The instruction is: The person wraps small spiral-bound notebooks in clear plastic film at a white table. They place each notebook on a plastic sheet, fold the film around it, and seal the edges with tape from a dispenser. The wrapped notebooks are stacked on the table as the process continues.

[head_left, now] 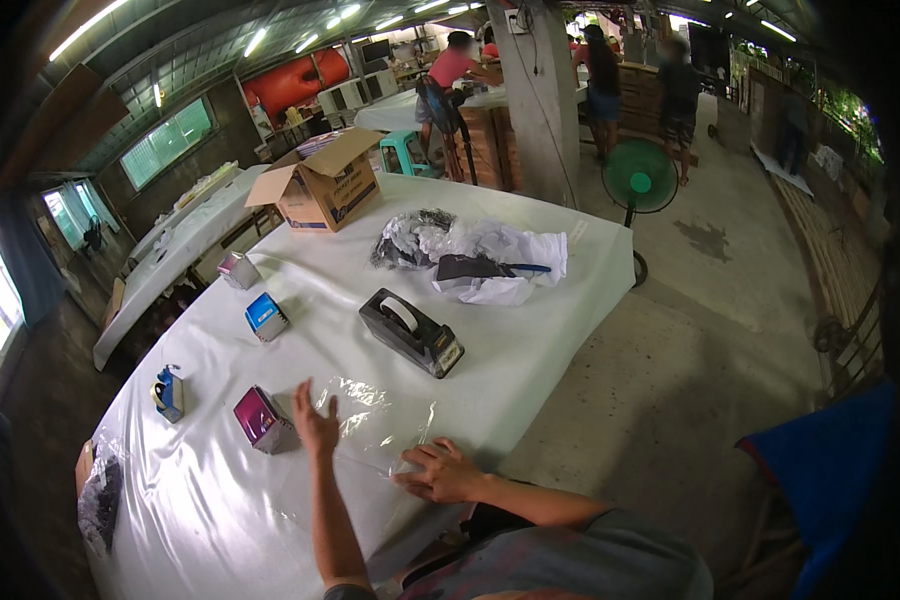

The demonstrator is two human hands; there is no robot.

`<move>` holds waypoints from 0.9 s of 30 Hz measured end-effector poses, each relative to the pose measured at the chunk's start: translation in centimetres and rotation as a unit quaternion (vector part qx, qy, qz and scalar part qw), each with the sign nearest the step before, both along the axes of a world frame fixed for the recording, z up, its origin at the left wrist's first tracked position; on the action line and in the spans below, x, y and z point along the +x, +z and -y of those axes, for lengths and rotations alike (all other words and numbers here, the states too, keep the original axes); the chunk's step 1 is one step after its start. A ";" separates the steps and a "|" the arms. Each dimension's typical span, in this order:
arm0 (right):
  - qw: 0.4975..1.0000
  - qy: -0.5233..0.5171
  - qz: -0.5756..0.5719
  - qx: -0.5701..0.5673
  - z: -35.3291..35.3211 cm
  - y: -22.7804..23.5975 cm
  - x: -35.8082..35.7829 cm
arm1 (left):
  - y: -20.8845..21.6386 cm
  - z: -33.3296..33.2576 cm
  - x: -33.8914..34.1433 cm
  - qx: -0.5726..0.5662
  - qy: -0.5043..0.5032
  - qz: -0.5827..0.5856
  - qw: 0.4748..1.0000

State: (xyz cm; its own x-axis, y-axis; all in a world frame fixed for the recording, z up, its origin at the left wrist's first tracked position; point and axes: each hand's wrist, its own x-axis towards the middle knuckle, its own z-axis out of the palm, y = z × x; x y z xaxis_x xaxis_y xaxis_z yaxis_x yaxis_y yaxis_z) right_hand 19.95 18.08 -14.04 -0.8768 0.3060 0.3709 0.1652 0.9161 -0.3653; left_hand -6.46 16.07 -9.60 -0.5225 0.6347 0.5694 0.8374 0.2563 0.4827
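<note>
A clear plastic sheet (380,420) lies flat on the white-covered counter (530,330) close to its near edge, right in front of the person. The right hand (442,472) rests palm down on the sheet's near right corner, fingers spread and pressing, not closed around anything; it seems to pin the thin film so it cannot slide or curl. The left hand (315,420) is lifted just above the sheet's left edge, open with the fingers loosely raised and holding nothing, as though smoothing or about to flatten that side. So the sheet sits between the two hands, under the right one and just beside the left.

Just left of the left hand, near the sheet's left edge, stands a small magenta box (260,418). Farther toward the left edge of the counter is a small blue and yellow tape dispenser (169,392), and beyond it toward the far side a blue box (266,316) and a grey box (237,269), well apart from the hands. A heavy black tape dispenser (411,331) stands just beyond the sheet's far edge, within easy reach, probably kept there for that reason. At the far side lie a heap of white and dark bags (470,255) and, at the far left corner, an open cardboard carton (322,185). A dark bag (100,500) lies at the near left corner.
</note>
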 end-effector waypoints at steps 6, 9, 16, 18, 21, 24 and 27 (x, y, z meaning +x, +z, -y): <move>0.997 -0.022 -0.065 0.040 0.3 -0.9 -0.4 | -5.4 0.8 4.9 -0.227 0.021 0.025 0.973; 0.995 -0.054 -0.063 0.052 0.5 -0.2 -0.5 | -2.9 1.4 5.8 -0.261 0.019 0.072 0.963; 0.993 -0.082 -0.049 0.064 0.8 -0.1 -0.5 | -2.7 1.6 5.8 -0.268 0.006 0.081 0.960; 0.991 -0.089 -0.056 0.077 0.9 0.4 -0.5 | -2.8 1.7 5.8 -0.274 0.002 0.080 0.958; 0.990 -0.088 -0.064 0.086 1.1 0.9 -0.4 | -3.0 1.7 5.6 -0.276 -0.004 0.071 0.959; 0.990 -0.083 -0.077 0.083 0.8 0.3 -0.4 | -2.4 1.6 6.1 -0.272 -0.014 0.073 0.959; 0.989 -0.079 -0.094 0.079 0.8 0.2 -0.5 | -2.5 1.5 6.2 -0.268 -0.022 0.076 0.960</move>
